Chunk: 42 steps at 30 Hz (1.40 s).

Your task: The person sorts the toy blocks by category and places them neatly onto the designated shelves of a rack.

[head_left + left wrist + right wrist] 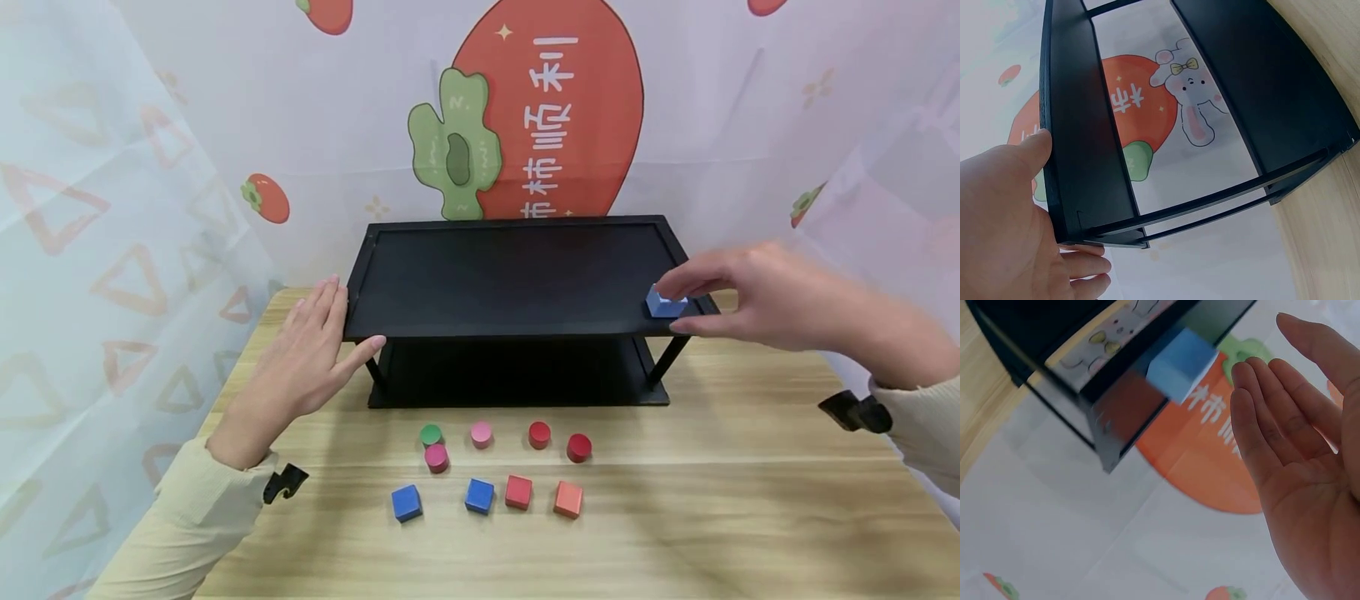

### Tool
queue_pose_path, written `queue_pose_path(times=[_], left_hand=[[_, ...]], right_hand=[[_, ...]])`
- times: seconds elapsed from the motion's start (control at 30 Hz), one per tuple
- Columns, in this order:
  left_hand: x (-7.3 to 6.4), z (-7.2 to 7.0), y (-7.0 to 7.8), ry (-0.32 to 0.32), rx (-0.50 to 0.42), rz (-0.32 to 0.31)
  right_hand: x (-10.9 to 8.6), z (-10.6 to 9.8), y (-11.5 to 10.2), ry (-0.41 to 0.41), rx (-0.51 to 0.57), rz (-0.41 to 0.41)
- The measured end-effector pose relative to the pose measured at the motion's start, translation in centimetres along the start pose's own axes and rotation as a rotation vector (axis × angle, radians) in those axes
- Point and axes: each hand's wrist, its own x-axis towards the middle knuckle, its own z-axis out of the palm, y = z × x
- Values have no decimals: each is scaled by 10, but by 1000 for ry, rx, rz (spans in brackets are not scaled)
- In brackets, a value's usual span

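A black two-tier rack [510,275] stands on the wooden table. On the right front corner of its upper shelf sits a light blue block [664,305]. My right hand [780,296] hovers at this block, thumb and fingers spread; the right wrist view shows a gap between the fingertips [1249,370] and the block [1182,364]. My left hand [296,362] rests against the rack's left end with its fingers straight. Its thumb [1036,150] touches the front edge of the upper shelf.
In front of the rack lie several round pieces, among them a green disc [431,434] and a pink disc [482,433]. Nearer are blue cubes [407,503], a red cube [518,492] and an orange-red cube [568,499]. A printed curtain [712,125] hangs behind.
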Motion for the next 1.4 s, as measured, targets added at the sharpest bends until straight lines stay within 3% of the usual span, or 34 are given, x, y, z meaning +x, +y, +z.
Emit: queue_pose_path(times=[0.13,0.2,0.47,0.77,1.07,1.4], left_hand=[[1,-2,-1,2,10,4],[1,-2,0,4,9,7],[2,-2,0,3,9,2],[2,-3,1,-4,0,-3],[2,-1,0,-8,2,-8],[1,1,0,0,-24,-5]], right_hand=[[-2,12,-16,-9,12,-112],[-3,20,-24,-41,19,-129],[-11,59,-54,-259,161,-93],[-20,112,-72,-378,316,-106],[-30,153,-81,-391,354,-117],[-38,182,-84,-411,374,-68]])
